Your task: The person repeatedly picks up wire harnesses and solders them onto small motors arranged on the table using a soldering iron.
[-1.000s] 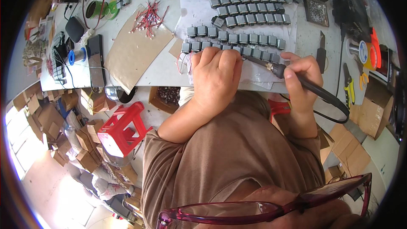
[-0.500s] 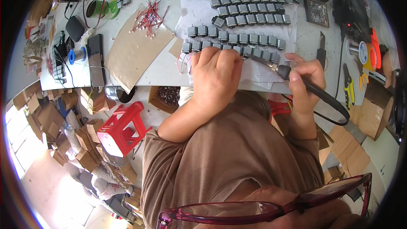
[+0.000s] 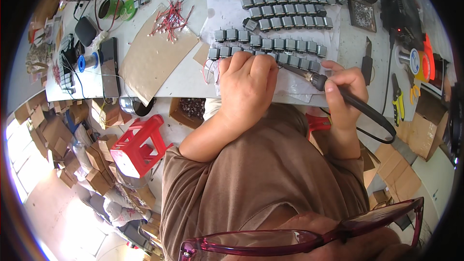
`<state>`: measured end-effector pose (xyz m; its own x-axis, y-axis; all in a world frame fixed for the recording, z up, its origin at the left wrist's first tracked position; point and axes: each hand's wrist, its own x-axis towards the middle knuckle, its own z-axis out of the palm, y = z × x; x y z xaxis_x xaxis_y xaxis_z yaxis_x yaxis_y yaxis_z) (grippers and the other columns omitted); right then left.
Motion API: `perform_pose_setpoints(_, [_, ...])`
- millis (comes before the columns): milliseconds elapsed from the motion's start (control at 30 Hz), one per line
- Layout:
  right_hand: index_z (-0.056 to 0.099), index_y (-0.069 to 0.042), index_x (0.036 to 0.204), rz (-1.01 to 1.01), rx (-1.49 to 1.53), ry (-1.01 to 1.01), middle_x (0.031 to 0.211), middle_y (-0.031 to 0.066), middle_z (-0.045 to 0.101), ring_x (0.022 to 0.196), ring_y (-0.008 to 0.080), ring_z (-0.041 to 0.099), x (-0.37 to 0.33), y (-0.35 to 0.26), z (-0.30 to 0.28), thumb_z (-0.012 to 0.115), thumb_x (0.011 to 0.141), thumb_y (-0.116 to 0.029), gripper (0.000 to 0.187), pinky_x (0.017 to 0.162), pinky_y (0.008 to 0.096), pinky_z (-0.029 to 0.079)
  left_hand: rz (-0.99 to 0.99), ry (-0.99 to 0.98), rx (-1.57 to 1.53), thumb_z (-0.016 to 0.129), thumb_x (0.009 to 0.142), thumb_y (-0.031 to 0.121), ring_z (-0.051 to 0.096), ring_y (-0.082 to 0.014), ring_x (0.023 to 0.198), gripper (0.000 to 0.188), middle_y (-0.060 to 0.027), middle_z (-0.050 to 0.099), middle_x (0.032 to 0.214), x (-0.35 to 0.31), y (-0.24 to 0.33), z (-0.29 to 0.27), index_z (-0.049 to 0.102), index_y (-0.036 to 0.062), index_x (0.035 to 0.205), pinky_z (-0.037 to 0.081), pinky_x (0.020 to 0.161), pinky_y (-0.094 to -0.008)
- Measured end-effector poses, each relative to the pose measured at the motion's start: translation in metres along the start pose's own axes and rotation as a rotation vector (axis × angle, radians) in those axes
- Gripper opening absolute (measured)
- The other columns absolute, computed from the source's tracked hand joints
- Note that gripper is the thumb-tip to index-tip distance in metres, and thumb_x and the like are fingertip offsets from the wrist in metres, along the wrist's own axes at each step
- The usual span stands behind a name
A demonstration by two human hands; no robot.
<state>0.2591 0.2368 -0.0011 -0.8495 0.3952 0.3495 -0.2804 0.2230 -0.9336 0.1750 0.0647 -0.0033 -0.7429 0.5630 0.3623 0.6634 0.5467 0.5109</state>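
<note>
In my right hand (image 3: 348, 92) is a soldering iron (image 3: 317, 81), held by its dark handle with a thick black cable trailing back. Its metal shaft points left, and its tip ends close beside my left fingers. My left hand (image 3: 249, 82) is closed over the near row of small grey motors (image 3: 212, 54); what its fingers pinch is hidden beneath them. A thin red wire (image 3: 205, 70) shows just left of that hand. Behind it, a second row of motors (image 3: 267, 44) stands on white paper.
Farther rows of motors (image 3: 285, 10) fill the back of the table. Red wires (image 3: 173, 19) lie in a pile on a brown sheet (image 3: 145, 63). To the right are a utility knife (image 3: 368, 63), a solder spool (image 3: 413, 61) and yellow-handled cutters (image 3: 398, 101). A red stool (image 3: 140, 147) stands below left.
My right hand and the soldering iron have shifted slightly left, the handle a little lower. My left hand stays closed in nearly the same place.
</note>
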Motion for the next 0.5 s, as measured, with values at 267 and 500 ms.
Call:
perform_pose_setpoints(267, [0.05,-0.001,0.074,-0.017,0.021,0.023,0.063,0.0017,0.044,0.054,0.0071,0.041,-0.0002,-0.0014,0.0006,0.06,0.074,-0.003,0.011,0.084,0.0459,0.046,0.015,0.006,-0.003,0.069,0.067,0.005,0.054,-0.0195,0.073,0.02,0.002,0.06,0.074,0.0008,-0.0001,-0.0005,0.054,0.01,0.079,0.036,0.066,-0.0335])
perform_pose_setpoints(500, [0.049,-0.001,0.075,-0.04,0.024,0.048,0.066,0.0023,0.046,0.055,0.0072,0.042,-0.0011,0.0001,-0.002,0.06,0.075,-0.003,0.011,0.083,0.0466,0.046,0.019,0.004,0.012,0.069,0.066,0.005,0.054,-0.0195,0.073,0.021,0.0023,0.059,0.073,0.0015,0.0012,-0.0011,0.054,0.0105,0.08,0.036,0.065,-0.0334])
